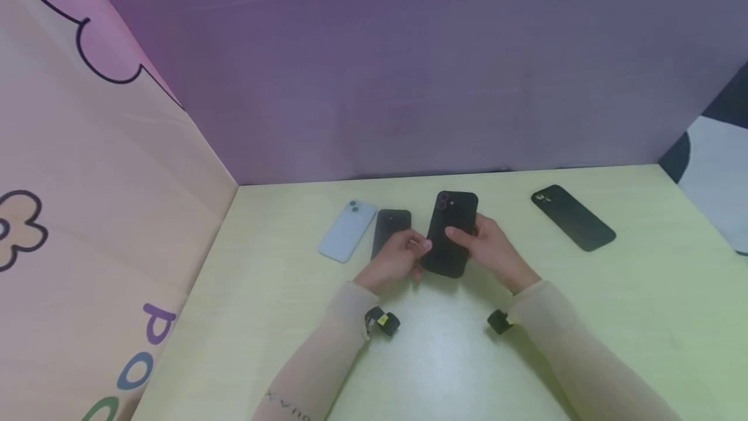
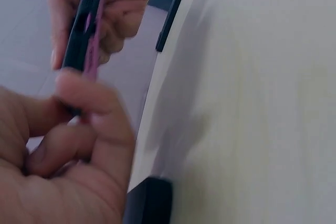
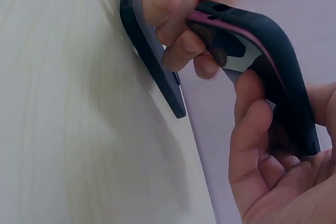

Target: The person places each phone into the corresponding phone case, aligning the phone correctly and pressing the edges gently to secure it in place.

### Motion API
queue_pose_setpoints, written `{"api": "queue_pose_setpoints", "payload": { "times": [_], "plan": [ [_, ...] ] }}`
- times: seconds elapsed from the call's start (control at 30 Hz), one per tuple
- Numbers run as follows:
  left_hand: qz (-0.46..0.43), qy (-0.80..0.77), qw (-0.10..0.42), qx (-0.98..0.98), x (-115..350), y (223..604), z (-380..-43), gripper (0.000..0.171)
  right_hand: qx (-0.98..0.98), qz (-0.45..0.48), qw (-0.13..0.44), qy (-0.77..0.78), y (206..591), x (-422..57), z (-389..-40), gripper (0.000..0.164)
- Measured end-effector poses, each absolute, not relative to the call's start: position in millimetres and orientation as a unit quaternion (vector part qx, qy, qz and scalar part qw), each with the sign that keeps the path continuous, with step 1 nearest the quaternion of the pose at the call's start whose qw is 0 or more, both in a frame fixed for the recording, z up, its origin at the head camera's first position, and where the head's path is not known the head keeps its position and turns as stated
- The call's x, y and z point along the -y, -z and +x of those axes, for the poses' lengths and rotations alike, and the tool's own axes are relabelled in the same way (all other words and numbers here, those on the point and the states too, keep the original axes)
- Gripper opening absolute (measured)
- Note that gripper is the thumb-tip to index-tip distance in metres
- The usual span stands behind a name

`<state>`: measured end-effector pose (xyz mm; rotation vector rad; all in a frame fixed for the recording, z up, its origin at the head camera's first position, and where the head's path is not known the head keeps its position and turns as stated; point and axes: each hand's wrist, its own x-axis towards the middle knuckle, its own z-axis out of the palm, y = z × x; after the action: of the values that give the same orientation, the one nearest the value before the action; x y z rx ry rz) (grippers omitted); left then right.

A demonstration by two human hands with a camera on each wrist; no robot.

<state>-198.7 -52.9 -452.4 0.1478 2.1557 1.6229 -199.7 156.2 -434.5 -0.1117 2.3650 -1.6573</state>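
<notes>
Above the table I hold a pink-edged phone in a black case point(image 1: 452, 229), its back with the camera lenses toward the head camera. My right hand point(image 1: 495, 247) grips its right side, the thumb lying across the back. With bent fingers my left hand point(image 1: 397, 257) pinches the lower left edge. The pink phone edge point(image 3: 231, 26) shows along the rim of the black case point(image 3: 278, 40) in the right wrist view. My left hand partly covers a dark phone point(image 1: 393, 223) lying just behind it. To that phone's left lies a light blue phone point(image 1: 349, 229).
Another black phone or case point(image 1: 573, 218) lies slanted on the right of the pale table point(image 1: 444, 356). A purple panel point(image 1: 421, 83) stands along the table's back edge, and a printed panel point(image 1: 117, 167) stands on the left.
</notes>
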Motion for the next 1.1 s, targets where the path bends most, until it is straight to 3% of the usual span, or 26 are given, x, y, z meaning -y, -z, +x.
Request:
{"api": "queue_pose_setpoints", "payload": {
  "times": [0.47,0.67,1.1],
  "plan": [
    [0.123,-0.553,0.264,-0.781,59.7,453.9,-201.1,0.018,-0.808,-0.079,0.146,0.566,435.9,-161.0,-199.2,0.052],
    [0.128,-0.593,0.29,-0.741,57.2,457.9,-201.4,0.029,-0.81,-0.09,0.16,0.557,431.8,-162.0,-199.8,0.049],
    [0.106,-0.638,0.258,-0.718,51.8,456.0,-199.8,0.025,-0.822,-0.096,0.146,0.543,429.2,-159.7,-199.1,0.048]
  ]
}}
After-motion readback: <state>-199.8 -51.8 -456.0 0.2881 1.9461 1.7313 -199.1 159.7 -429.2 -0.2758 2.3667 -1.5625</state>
